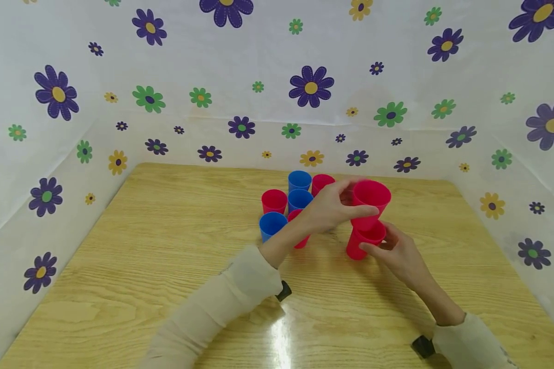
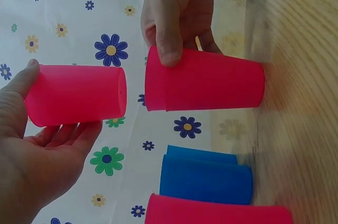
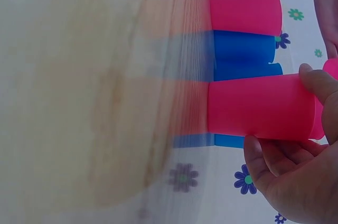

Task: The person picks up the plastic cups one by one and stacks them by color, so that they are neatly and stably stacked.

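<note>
My left hand (image 1: pixel 330 207) holds a red plastic cup (image 1: pixel 371 197) upright, thumb on one side and fingers on the other. Below it, my right hand (image 1: pixel 401 256) grips another red cup (image 1: pixel 359 246) near its rim; that one stands on the table. A line just under its rim in the left wrist view looks like a second cup nested in it. Between the raised cup (image 2: pixel 79 94) and the standing cup (image 2: pixel 211 84) a small gap shows in that view. The right wrist view has the standing cup (image 3: pixel 259 108) base-down on the wood, with the right fingers around its upper part.
Left of the hands stand several upright cups: blue cups (image 1: pixel 273 225) (image 1: pixel 300 199) (image 1: pixel 300 179) and red cups (image 1: pixel 274 201) (image 1: pixel 323 183) (image 1: pixel 300 242), close together. The left forearm passes in front of some. A wooden table (image 1: pixel 143 246) backs onto a flowered cloth (image 1: pixel 258 61).
</note>
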`<state>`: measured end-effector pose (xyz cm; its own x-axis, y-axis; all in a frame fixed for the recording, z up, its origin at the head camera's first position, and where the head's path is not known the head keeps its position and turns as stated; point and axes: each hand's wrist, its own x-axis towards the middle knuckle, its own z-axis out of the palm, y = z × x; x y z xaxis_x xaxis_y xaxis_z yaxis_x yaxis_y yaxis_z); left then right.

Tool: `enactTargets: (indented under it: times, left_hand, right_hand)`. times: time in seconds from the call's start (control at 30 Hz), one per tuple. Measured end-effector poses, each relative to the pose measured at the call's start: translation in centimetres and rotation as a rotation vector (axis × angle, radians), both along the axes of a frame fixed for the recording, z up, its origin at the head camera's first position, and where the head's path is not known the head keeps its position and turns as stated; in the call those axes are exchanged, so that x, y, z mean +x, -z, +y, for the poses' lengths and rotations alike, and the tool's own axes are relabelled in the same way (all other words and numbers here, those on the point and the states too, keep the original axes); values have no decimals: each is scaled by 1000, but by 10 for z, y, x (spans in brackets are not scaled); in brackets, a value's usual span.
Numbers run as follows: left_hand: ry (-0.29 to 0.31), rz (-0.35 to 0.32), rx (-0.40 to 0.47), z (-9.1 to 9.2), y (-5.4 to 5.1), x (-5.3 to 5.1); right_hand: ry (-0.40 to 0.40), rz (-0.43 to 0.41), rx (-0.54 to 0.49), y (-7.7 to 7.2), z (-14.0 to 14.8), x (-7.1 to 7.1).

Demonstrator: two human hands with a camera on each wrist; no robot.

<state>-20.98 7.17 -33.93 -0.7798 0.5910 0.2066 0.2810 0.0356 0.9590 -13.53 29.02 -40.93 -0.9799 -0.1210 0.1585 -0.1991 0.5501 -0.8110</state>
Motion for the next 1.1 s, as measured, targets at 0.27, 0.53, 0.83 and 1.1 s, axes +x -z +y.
enactTargets:
  times: [0.27, 0.53, 0.83, 1.1]
  left_hand:
    - [26, -11, 4, 13, 10, -1]
    - [56, -20, 36, 21, 20, 1]
    - [66, 50, -59, 23, 24, 3]
    - [45, 51, -54, 15, 24, 3]
  right_hand:
    - [-10, 4, 2, -2, 0, -2]
    - [-28, 33, 8, 2, 2, -3]
    - [-1, 29, 48, 2, 2, -2]
    - [-20, 32, 20, 0, 0, -2]
